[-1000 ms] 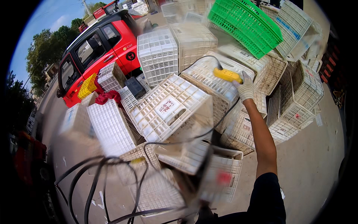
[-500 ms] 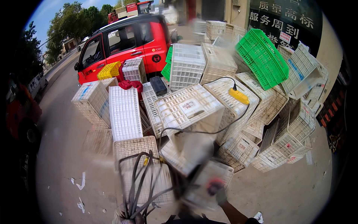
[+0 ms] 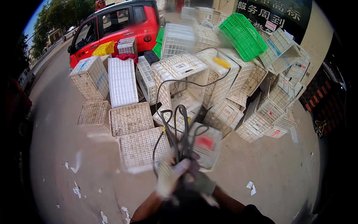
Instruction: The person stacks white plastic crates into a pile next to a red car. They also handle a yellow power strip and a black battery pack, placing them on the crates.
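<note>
My left hand (image 3: pixel 171 174), in a pale glove, is closed round a bundle of black cable (image 3: pixel 185 138) at lower centre. The cable's loops stand up above the fist. Right beside it my gloved right hand (image 3: pixel 197 178) is blurred, its dark-tipped fingers closed on the same bundle. From the loops a thin length of cable runs up over a tipped white plastic crate (image 3: pixel 182 68) to a yellow socket block (image 3: pixel 222 62), which lies on another crate. Behind the hands sits a white crate with a blurred red patch (image 3: pixel 204 142).
White crates lie heaped ahead, with a green crate (image 3: pixel 243 36) on top at right and a yellow crate (image 3: pixel 104 49) at left. A red vehicle (image 3: pixel 123 28) stands behind them. A flat white crate (image 3: pixel 143 147) is at near left. Paper scraps (image 3: pixel 251 187) litter the ground.
My left hand has carried the cable bundle from the lower left to the centre. My right hand has come over from the right to join it on the cable. The view has shifted.
</note>
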A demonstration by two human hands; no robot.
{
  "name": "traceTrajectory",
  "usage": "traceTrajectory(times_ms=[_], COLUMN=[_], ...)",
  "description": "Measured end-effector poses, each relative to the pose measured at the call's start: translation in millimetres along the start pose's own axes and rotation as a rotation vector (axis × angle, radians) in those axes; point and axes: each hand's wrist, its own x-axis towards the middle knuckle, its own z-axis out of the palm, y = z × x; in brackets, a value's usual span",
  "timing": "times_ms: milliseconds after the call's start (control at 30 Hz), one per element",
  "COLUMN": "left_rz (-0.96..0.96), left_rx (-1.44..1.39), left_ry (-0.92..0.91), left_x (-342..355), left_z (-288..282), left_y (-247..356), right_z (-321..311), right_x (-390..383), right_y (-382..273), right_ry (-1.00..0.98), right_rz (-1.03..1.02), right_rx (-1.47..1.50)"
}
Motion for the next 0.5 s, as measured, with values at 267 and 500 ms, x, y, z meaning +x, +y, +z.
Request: traceTrajectory(times_ms=[267, 500], left_rz=[0.006, -0.001], left_rx=[0.080, 0.255], left_ry=[-0.119, -0.565], left_x=[-22.5, -30.6], left_z=[115.5, 268.4], left_y=[-53.5, -145.6], right_z=[-17.2, -94.8], right_x=[-119.6, -270.9], right_y=[-12.6, 4.3], right_ry=[0.119, 0.494], right_rz=[-0.021, 0.027], right_rx=[-0.464, -0.180])
